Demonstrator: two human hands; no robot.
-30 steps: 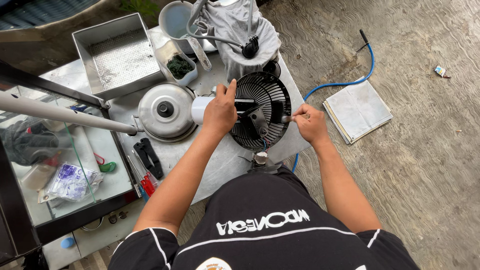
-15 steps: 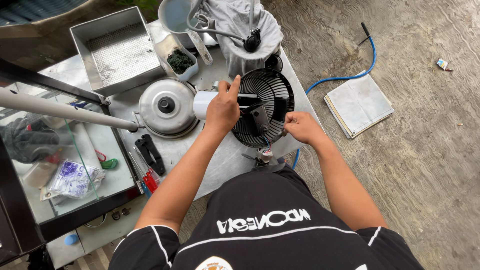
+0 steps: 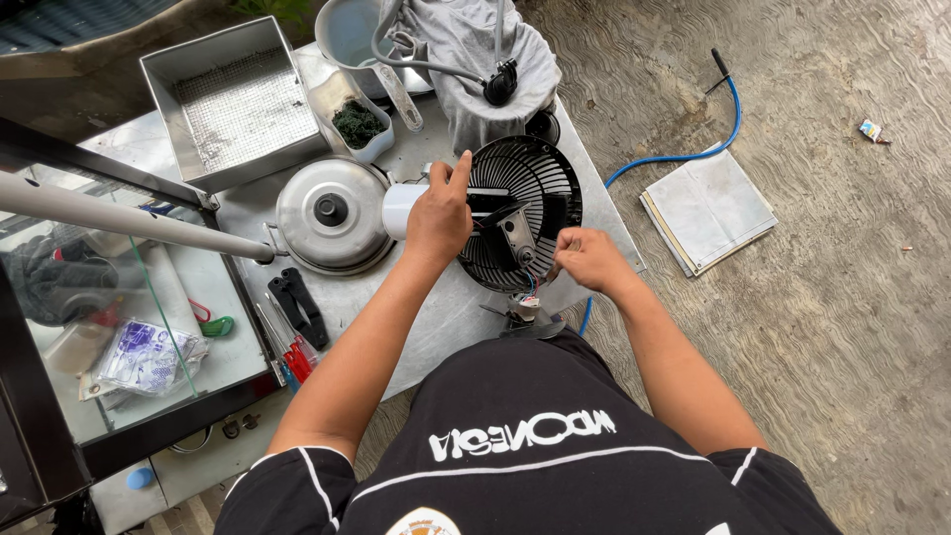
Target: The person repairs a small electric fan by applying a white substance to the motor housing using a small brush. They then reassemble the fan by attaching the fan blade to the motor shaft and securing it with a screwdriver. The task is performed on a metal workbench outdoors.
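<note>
Since the earlier frame the right hand [image 3: 586,260] has drawn in from the grille's right edge to its near rim, fingers pinched by the wires. The left hand [image 3: 439,213] grips the black fan grille [image 3: 540,188] at its left side, on the table [image 3: 436,327], right of the pot lid [image 3: 332,213].

Rough concrete floor [image 3: 842,327], daylight

metal table top [image 3: 426,327] carries: perforated steel tray [image 3: 233,104] at back left, small tub of dark greens [image 3: 357,124] beside it, round pot lid [image 3: 330,213] w/ black knob, black fan grille [image 3: 525,213] near the front edge, pliers [image 3: 300,307] & red-handled screwdrivers [image 3: 292,357] at left edge — grey cloth [image 3: 485,69] heaped at back.
</note>
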